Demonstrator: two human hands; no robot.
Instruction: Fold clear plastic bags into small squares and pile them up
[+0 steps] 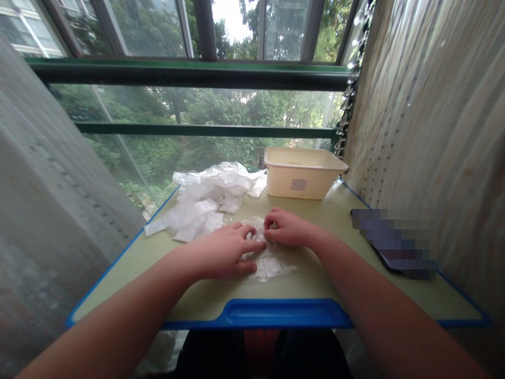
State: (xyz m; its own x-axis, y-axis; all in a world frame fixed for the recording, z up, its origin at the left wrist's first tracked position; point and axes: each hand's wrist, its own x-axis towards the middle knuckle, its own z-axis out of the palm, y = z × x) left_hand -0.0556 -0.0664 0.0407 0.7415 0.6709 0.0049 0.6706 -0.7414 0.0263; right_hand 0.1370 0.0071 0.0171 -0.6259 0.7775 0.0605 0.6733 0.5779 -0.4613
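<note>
A crumpled clear plastic bag (pixel 272 266) lies on the light green tabletop between my hands. My left hand (pixel 226 250) rests on the bag's left side, fingers spread and pointing right. At the bag's upper part, my right hand (pixel 286 227) has its fingers curled into a pinch on the thin plastic. The fingertips of both hands are close together. Just beyond my left hand is a loose pile of white and clear plastic bags (pixel 213 192).
A cream plastic basin (pixel 305 181) stands at the back right of the blue-edged table (pixel 315 287). A dark, partly pixelated flat object (pixel 390 245) lies at the right. Curtains hang on both sides, with a railing and window behind.
</note>
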